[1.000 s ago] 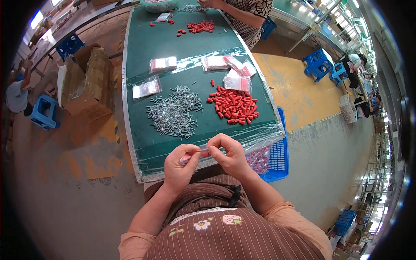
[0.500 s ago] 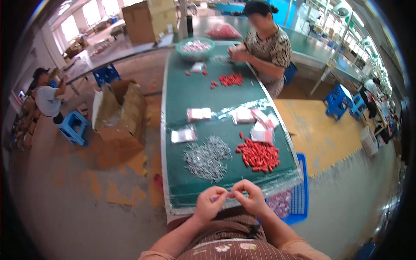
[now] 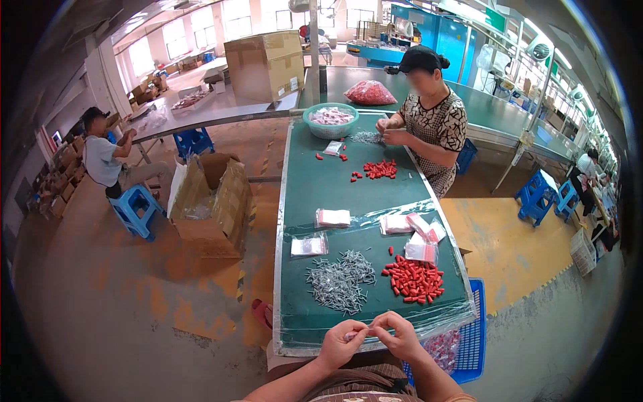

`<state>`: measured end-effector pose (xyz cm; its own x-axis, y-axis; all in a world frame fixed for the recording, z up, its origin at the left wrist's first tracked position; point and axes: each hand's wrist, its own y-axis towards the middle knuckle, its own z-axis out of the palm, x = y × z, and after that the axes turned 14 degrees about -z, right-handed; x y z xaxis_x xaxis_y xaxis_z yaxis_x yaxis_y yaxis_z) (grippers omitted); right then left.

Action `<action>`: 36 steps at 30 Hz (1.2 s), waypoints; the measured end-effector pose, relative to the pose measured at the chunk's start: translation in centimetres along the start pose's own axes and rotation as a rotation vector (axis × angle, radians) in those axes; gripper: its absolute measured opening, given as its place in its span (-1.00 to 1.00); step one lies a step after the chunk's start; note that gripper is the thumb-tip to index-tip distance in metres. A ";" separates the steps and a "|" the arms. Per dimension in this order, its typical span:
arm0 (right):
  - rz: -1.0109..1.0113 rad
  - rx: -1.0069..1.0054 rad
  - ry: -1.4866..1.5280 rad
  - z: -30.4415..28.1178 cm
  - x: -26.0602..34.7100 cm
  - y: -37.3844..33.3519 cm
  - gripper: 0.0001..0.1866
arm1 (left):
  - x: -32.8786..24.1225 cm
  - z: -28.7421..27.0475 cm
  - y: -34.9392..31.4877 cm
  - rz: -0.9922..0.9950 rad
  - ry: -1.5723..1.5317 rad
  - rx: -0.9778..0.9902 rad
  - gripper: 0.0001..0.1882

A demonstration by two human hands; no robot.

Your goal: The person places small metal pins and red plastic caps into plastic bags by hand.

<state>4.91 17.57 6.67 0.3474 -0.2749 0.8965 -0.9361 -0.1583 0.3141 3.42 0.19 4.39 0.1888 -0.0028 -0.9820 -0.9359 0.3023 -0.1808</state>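
Observation:
My left hand (image 3: 341,343) and my right hand (image 3: 399,335) meet at the table's near edge, both with fingers pinched. Between them is a small clear plastic bag (image 3: 350,336), mostly hidden by the fingers, with a pinkish tint. Beyond my left hand lies a loose pile of grey metal screws (image 3: 340,281). Past my right hand is a heap of small red plastic plugs (image 3: 414,280). Flat stacks of small clear bags lie behind these piles, one stack (image 3: 309,246) at the left and others (image 3: 420,249) at the right.
A green-topped table (image 3: 328,181) stretches away from me. A person (image 3: 432,114) works at its far right, near a green bowl (image 3: 331,120) of small packets. A blue basket (image 3: 474,342) holding packets stands below right, an open carton (image 3: 211,208) to the left.
The view has tilted up, so the table and my hands sit lower and further right in it. My hands stay pinched together, their fingertips now closer.

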 end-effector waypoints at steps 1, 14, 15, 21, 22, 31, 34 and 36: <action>0.032 -0.015 0.042 -0.2 -0.1 0.0 -0.92 | -0.1 -0.1 -0.1 0.041 0.044 -0.021 -0.92; -0.347 -0.079 -0.337 0.1 1.2 0.2 -0.85 | -0.4 -0.1 0.6 -0.335 -0.204 0.221 -0.81; -0.359 -0.068 -0.318 0.1 1.4 0.1 -0.85 | 0.0 0.1 0.7 -0.337 -0.198 0.254 -0.82; -0.282 -0.118 -0.236 -0.8 0.9 -1.2 -0.87 | 2.0 1.7 0.7 -0.245 -0.190 0.235 -0.87; -0.284 -0.117 -0.202 -1.1 1.2 -1.2 -0.91 | 1.5 1.8 0.5 -0.170 -0.155 0.221 -0.89; -0.217 -0.120 -0.049 -0.4 0.6 -1.9 -0.96 | -1.5 0.3 -1.2 0.027 0.167 0.134 -0.86; -0.181 -0.102 0.037 0.1 -0.3 -1.1 -0.92 | -1.9 -0.8 -1.1 -0.077 0.116 0.025 -0.89; -0.052 -0.092 0.103 -0.2 0.8 -0.9 -0.91 | -2.3 -1.5 -1.1 -0.127 0.042 0.030 -0.90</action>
<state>6.01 17.69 7.22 0.3921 -0.1692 0.9042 -0.9199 -0.0808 0.3837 3.53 -1.51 6.80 0.2925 -0.0823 -0.9527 -0.8957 0.3253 -0.3031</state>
